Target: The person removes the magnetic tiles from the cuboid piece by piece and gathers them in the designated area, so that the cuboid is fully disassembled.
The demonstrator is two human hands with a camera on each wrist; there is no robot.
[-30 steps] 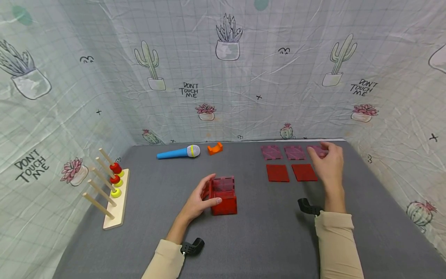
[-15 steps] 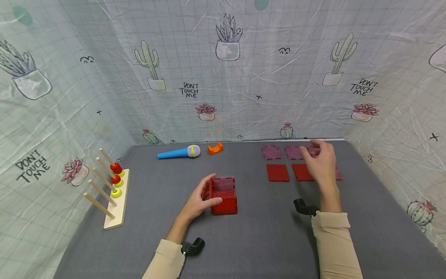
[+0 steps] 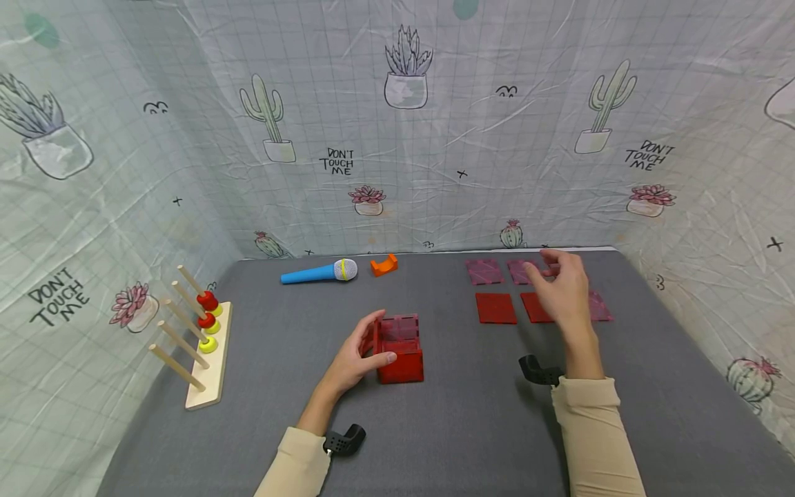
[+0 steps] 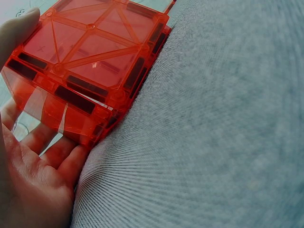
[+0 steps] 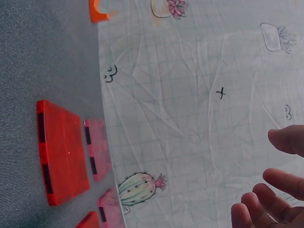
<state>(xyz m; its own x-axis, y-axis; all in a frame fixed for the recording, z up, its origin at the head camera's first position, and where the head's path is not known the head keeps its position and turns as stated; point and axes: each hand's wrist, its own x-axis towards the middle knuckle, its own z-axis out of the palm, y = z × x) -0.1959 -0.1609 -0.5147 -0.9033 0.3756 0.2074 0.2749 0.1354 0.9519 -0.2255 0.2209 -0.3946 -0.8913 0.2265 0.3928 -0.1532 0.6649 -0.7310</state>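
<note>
My left hand grips the left side of a red, see-through box of magnetic tiles, thumb on the near face. In the left wrist view its fingers show through the red tile wall. My right hand hovers above the flat tiles, thumb and fingers apart; the right wrist view shows nothing between them. Two red tiles lie in the near row, the second partly covered by this hand. Behind them lie pink tiles, and another pink tile shows right of the wrist.
At the left stands a wooden peg board with red and yellow rings. A blue toy microphone and an orange curved block lie near the back. A patterned cloth hangs behind the grey table.
My right hand has moved a little left over the tiles, uncovering the pink tile at the right and covering part of the second red one. My left hand and the box have stayed put.
</note>
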